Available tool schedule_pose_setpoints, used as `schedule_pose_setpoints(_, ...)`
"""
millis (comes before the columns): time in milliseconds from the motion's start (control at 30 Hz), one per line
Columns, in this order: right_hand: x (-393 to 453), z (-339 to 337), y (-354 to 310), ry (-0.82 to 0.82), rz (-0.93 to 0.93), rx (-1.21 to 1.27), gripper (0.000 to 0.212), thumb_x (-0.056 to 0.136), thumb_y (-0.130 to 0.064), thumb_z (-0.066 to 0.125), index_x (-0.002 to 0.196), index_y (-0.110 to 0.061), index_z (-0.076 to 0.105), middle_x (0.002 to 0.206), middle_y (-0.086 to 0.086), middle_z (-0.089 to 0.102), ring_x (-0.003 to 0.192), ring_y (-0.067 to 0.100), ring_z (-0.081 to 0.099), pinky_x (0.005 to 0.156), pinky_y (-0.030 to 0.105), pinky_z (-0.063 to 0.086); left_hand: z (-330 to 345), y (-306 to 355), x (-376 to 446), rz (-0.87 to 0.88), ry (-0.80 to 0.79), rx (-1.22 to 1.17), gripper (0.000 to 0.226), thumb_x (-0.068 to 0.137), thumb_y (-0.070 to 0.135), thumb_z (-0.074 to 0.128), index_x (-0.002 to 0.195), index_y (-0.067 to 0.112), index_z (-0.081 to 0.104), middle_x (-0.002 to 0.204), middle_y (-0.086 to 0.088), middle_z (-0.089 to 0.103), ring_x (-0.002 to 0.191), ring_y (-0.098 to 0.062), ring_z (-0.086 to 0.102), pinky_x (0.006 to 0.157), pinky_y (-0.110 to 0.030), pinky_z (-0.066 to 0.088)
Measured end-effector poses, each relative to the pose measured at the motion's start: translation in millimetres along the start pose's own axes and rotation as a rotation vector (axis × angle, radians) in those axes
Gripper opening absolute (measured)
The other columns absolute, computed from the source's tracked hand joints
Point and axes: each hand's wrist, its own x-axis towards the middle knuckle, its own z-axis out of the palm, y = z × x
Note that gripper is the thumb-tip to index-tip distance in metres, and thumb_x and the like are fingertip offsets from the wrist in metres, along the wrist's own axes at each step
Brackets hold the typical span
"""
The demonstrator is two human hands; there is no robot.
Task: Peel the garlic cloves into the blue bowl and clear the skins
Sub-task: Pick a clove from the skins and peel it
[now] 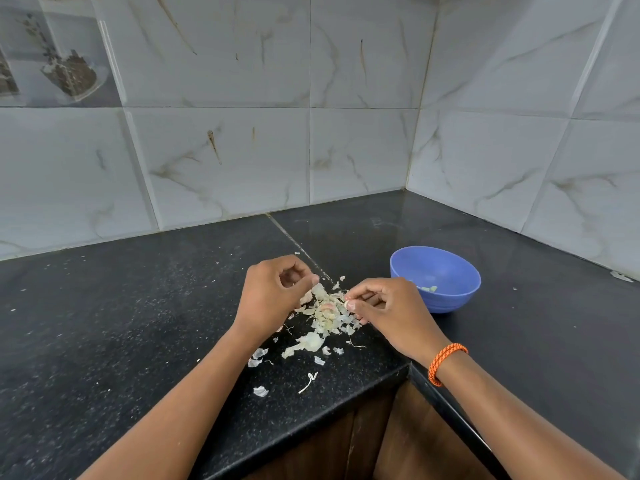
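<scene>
1. Right hand (388, 308): fingertips pinch a clove (347, 302) above the skins (323, 317).
2. Left hand (277, 289): curled; its grasp cannot be told.
3. Bowl (446, 268): right of the skins, on the counter (138, 323).

The blue bowl (450, 299) stands upright on the dark counter, right of the skins, with a few pale peeled cloves (429, 289) at its bottom. The skins (323, 315) lie in a loose, papery white heap on the counter, with stray flakes scattered toward the near edge.
</scene>
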Motion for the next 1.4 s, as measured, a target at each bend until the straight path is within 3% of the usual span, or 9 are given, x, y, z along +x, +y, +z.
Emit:
schedule_pose_setpoints(333, -1.0, -13.1, 6.4, -0.054, -0.008, -0.280, 0.010, 0.097, -0.018, 0.078, 0.094, -0.024, 0.085, 0.085, -0.014, 0.077, 0.079, 0.002, 0.070, 0.081, 0.029, 0.061, 5.3, -3.0, -1.8, 0.017, -0.104, 0.063, 0.020, 0.091, 0.015, 0.082, 0.098, 0.032, 0.077, 0.087, 0.014, 0.075, 0.081, -0.009, 0.070, 0.074, -0.025, 0.056)
schedule_pose_setpoints(533, 0.8, -24.8, -10.6, -0.126, -0.141, -0.445, 0.013, 0.100, -0.015, 0.073, 0.091, -0.021, 0.081, 0.091, -0.010, 0.071, 0.087, 0.011, 0.061, 0.078, 0.030, 0.045, 2.4, -4.8, 1.4, -0.008, -0.022, 0.040, 0.016, 0.090, 0.028, 0.088, 0.078, 0.027, 0.078, 0.056, -0.001, 0.062, 0.050, -0.009, 0.050, 0.058, -0.029, 0.047)
schedule_pose_setpoints(633, 8.8, -35.4, -13.4, 0.028, -0.187, -0.410, 0.013, 0.096, -0.011, 0.075, 0.086, -0.018, 0.080, 0.087, -0.006, 0.072, 0.086, 0.014, 0.063, 0.077, 0.034, 0.050, 1.0, -4.5, 0.8, 0.009, -0.043, 0.024, 0.028, 0.085, 0.009, 0.090, 0.099, 0.031, 0.080, 0.075, 0.010, 0.071, 0.067, -0.008, 0.066, 0.076, -0.038, 0.063)
schedule_pose_setpoints(700, 1.6, -14.6, -15.6, -0.154, -0.151, -0.531, 0.014, 0.098, -0.010, 0.069, 0.088, -0.017, 0.078, 0.093, -0.003, 0.072, 0.092, 0.016, 0.061, 0.082, 0.038, 0.050, 4.1, -5.3, -1.3, 0.026, -0.055, 0.040, 0.029, 0.090, 0.009, 0.085, 0.106, 0.032, 0.081, 0.094, 0.019, 0.078, 0.088, -0.005, 0.073, 0.086, -0.035, 0.063)
schedule_pose_setpoints(767, 0.5, -4.4, -16.5, -0.261, -0.124, -0.595, 0.016, 0.101, -0.013, 0.066, 0.091, -0.017, 0.077, 0.098, -0.003, 0.072, 0.097, 0.015, 0.060, 0.085, 0.036, 0.050, 6.6, -5.9, -2.1, 0.025, -0.047, 0.092, 0.015, 0.095, 0.017, 0.081, 0.097, 0.032, 0.082, 0.089, 0.021, 0.078, 0.086, -0.006, 0.073, 0.083, -0.037, 0.061)
schedule_pose_setpoints(933, 16.4, -19.6, -25.3, 0.052, -0.192, -0.547, 0.018, 0.097, -0.006, 0.067, 0.084, -0.016, 0.076, 0.089, -0.002, 0.069, 0.089, 0.020, 0.061, 0.077, 0.039, 0.048, 8.2, -8.2, -0.1, 0.007, -0.030, 0.089, 0.013, 0.098, 0.023, 0.078, 0.091, 0.033, 0.082, 0.080, 0.016, 0.077, 0.076, -0.009, 0.070, 0.072, -0.031, 0.059)
schedule_pose_setpoints(1000, 5.4, 4.2, -21.2, -0.133, -0.155, -0.638, 0.020, 0.095, -0.003, 0.065, 0.084, -0.018, 0.072, 0.091, -0.004, 0.067, 0.095, 0.020, 0.062, 0.080, 0.040, 0.049, 8.0, -10.4, 0.8, -0.016, -0.018, 0.064, 0.014, 0.097, 0.022, 0.078, 0.091, 0.034, 0.082, 0.078, 0.014, 0.077, 0.076, -0.011, 0.070, 0.071, -0.033, 0.059)
schedule_pose_setpoints(1200, 10.7, 7.5, -14.6, 0.063, -0.095, -0.273, 0.012, 0.097, -0.014, 0.076, 0.090, -0.021, 0.082, 0.085, -0.012, 0.074, 0.079, 0.005, 0.066, 0.071, 0.018, 0.050, 9.7, 1.2, -2.6, 0.059, -0.159, 0.022, 0.016, 0.091, 0.017, 0.085, 0.094, 0.033, 0.084, 0.085, 0.020, 0.079, 0.082, -0.006, 0.071, 0.072, -0.013, 0.045)
schedule_pose_setpoints(1400, 4.9, 16.7, -11.5, 0.198, -0.026, 0.121, 0.012, 0.097, -0.007, 0.075, 0.095, -0.015, 0.084, 0.083, -0.009, 0.078, 0.059, 0.005, 0.067, 0.056, 0.017, 0.052, 15.9, 8.8, -7.5, 0.050, -0.137, 0.049, 0.019, 0.080, 0.040, 0.094, 0.093, 0.036, 0.081, 0.084, 0.023, 0.078, 0.080, -0.008, 0.073, 0.081, -0.039, 0.061)
